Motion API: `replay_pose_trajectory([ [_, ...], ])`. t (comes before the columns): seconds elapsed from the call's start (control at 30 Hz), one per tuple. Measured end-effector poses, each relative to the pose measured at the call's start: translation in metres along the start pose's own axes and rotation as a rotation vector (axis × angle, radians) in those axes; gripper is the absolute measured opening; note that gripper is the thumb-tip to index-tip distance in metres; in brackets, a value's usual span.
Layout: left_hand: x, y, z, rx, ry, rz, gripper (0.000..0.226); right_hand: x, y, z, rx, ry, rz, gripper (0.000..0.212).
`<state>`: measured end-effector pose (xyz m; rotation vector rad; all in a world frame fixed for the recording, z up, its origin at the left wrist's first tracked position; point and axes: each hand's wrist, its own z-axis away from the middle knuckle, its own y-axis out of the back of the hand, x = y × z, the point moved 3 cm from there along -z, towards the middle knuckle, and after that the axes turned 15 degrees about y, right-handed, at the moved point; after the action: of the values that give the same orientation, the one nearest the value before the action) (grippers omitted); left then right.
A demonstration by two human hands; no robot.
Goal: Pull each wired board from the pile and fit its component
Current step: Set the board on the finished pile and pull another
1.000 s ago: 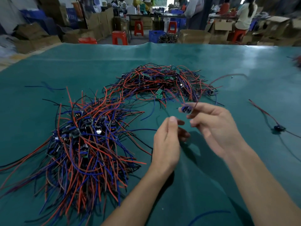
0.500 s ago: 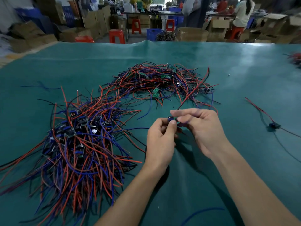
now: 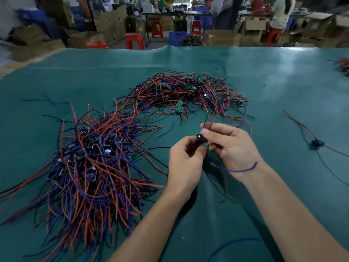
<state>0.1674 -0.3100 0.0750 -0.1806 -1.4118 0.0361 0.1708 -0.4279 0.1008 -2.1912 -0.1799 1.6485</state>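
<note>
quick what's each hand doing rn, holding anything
Left hand: fingers curled, pinching the small wired board from below.
Right hand: fingers curled, pinching the same board and its red wire.

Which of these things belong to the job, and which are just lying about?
In use: small blue wired board, pinched by left hand and right hand; far tangled pile of red and blue wired boards.
Lying about: orange plastic stool; loose blue wire.
</note>
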Motion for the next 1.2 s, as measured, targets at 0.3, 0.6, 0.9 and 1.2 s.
replay_pose_trajectory([
  [0.3,-0.003,-0.003,-0.003,-0.089,0.022,-0.165,0.019,-0.016,0.027,-0.014,0.007,0.337,0.683,0.021],
  [0.6,-0.002,-0.006,0.002,-0.136,0.035,-0.212,0.021,-0.04,0.068,-0.022,0.554,0.444,0.196,0.021],
  [0.9,0.0,0.005,-0.003,0.109,0.08,0.061,0.02,-0.012,0.044,-0.015,0.216,0.027,0.249,0.016],
  [1.2,-0.003,-0.004,0.002,-0.066,0.072,-0.098,0.02,-0.021,0.022,-0.011,0.072,0.382,0.428,0.016],
])
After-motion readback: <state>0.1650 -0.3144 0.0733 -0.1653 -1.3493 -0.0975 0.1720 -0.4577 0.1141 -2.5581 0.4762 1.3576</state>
